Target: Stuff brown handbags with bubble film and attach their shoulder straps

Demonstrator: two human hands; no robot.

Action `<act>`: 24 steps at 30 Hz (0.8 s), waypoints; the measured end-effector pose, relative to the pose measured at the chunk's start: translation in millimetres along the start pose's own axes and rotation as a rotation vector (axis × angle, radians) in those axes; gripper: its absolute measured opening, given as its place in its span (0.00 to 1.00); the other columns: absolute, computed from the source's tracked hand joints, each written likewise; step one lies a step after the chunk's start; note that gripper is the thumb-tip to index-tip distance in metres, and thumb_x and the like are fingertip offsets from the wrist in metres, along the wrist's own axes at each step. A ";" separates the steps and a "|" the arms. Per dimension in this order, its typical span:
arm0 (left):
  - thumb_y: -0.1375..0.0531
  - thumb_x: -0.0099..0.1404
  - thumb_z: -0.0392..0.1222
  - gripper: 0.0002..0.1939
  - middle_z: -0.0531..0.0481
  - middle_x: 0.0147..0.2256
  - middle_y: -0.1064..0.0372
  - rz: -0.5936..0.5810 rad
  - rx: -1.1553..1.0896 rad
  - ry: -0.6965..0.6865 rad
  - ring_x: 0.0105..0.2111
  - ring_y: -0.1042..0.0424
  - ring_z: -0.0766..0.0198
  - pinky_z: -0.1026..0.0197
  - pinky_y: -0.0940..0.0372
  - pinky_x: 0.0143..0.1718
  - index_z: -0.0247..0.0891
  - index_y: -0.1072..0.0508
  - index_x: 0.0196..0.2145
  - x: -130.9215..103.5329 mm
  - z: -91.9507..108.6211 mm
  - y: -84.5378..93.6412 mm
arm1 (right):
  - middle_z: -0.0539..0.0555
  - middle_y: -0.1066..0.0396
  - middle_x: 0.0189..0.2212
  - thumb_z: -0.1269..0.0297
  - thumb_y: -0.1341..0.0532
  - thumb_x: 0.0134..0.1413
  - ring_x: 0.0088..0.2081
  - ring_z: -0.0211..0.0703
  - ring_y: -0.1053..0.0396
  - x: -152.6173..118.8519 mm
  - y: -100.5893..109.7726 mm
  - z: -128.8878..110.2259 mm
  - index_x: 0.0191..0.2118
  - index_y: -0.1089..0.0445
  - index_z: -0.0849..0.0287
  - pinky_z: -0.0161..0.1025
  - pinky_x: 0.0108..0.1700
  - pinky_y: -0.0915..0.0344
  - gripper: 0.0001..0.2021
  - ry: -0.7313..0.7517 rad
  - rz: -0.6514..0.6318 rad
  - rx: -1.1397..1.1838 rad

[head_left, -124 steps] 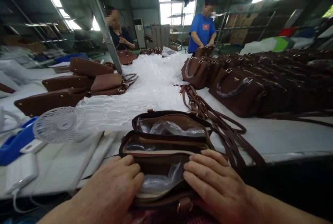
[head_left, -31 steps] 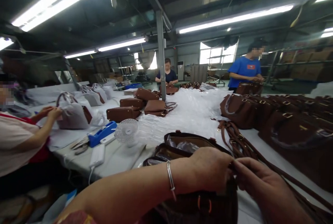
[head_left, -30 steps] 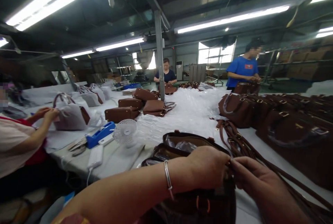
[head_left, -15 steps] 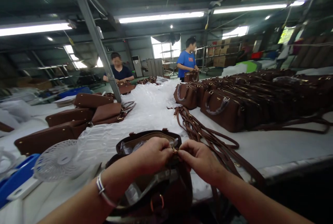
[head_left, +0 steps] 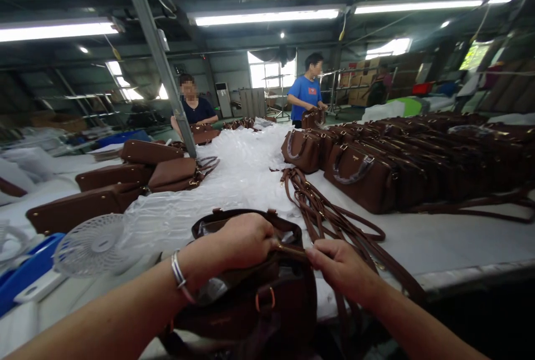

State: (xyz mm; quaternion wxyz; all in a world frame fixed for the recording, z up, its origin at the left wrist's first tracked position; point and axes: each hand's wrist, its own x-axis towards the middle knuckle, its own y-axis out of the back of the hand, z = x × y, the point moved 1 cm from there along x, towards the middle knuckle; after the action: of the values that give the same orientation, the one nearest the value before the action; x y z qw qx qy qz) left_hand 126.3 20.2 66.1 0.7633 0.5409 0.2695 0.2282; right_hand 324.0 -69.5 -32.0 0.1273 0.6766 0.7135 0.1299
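Note:
A dark brown handbag (head_left: 234,315) stands open in front of me, with clear plastic inside. Across its top, my left hand (head_left: 246,240) has its fingers closed on the zipper edge. At the bag's right end, my right hand (head_left: 343,268) pinches the end of the same zipper (head_left: 292,250), so the strip is stretched between both hands. A metal ring and tab show on the bag's near side. The fingertips of my left hand are partly hidden.
Brown straps (head_left: 334,215) lie right of the bag, before rows of finished handbags (head_left: 359,176). To the left are a white fan (head_left: 98,243), stacked brown bags (head_left: 83,204) and clear air cushioning (head_left: 167,220). Two people (head_left: 307,92) work beyond the table.
My hands have moved apart from a close pinch near the bag's right end; the right hand went right and slightly down. The zipper strip now shows between them.

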 end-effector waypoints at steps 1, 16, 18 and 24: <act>0.44 0.66 0.45 0.14 0.47 0.28 0.24 -0.020 -0.028 -0.005 0.27 0.30 0.60 0.60 0.44 0.29 0.40 0.21 0.28 -2.5 -4.9 -0.8 | 0.45 0.49 0.18 0.38 0.45 0.62 0.21 0.35 0.49 -2.8 0.4 4.8 0.23 0.44 0.56 0.34 0.22 0.55 0.27 -0.004 -0.004 -0.016; 0.45 0.63 0.59 0.23 0.53 0.23 0.34 0.014 -0.207 0.433 0.28 0.35 0.60 0.63 0.45 0.31 0.39 0.29 0.23 -140.6 -180.8 -4.2 | 0.48 0.42 0.19 0.40 0.47 0.66 0.24 0.38 0.44 -8.4 9.6 40.7 0.23 0.40 0.57 0.36 0.27 0.48 0.28 -0.071 -0.138 -0.121; 0.45 0.63 0.62 0.24 0.53 0.24 0.34 0.130 -0.277 0.472 0.29 0.35 0.60 0.63 0.44 0.32 0.39 0.30 0.23 -151.8 -190.7 -23.9 | 0.50 0.38 0.23 0.44 0.46 0.67 0.28 0.40 0.40 -3.2 5.8 31.6 0.25 0.34 0.59 0.37 0.31 0.43 0.26 -0.001 -0.183 -0.145; 0.40 0.61 0.64 0.23 0.53 0.32 0.24 0.615 -0.612 0.681 0.39 0.29 0.54 0.62 0.38 0.41 0.39 0.23 0.36 -166.3 -191.4 -80.6 | 0.50 0.35 0.31 0.64 0.37 0.60 0.35 0.40 0.33 9.5 5.6 -17.0 0.34 0.21 0.57 0.37 0.39 0.39 0.08 0.214 -0.252 -0.332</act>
State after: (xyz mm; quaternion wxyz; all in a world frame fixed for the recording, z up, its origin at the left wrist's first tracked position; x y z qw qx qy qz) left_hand -120.0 23.3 -34.6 0.6537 0.2436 0.2521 0.6706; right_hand 322.7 -59.9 -14.2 0.1758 0.5344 0.7706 0.2995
